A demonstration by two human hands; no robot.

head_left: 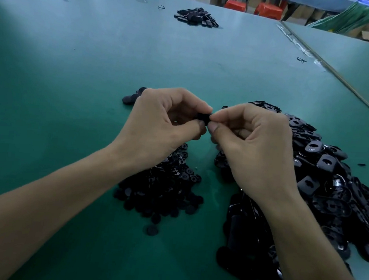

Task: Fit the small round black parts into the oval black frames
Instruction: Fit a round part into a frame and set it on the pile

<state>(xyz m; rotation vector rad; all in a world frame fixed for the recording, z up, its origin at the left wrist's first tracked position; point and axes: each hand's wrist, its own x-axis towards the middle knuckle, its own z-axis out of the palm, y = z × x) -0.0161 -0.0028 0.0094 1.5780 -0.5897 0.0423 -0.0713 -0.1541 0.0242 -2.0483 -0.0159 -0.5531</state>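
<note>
**Both grips pinch one black piece above the green table**

My left grip [158, 124] and right grip [252, 145] both pinch a small black piece [203, 117] between thumb and fingertips; frame or round part, I cannot tell. Nearer me and left of it lies a heap of matte round parts [163, 187]. To its right is a larger heap of glossy oval frames [331, 186]. Far beyond it, another black heap [196, 17] sits on the smooth table [74, 63].

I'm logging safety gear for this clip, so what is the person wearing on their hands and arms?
Nothing that shows. The left hand and right hand are bare, no gloves or rings; the left forearm and right forearm are uncovered to the frame edge, no sleeves, watch or wristband.
</note>
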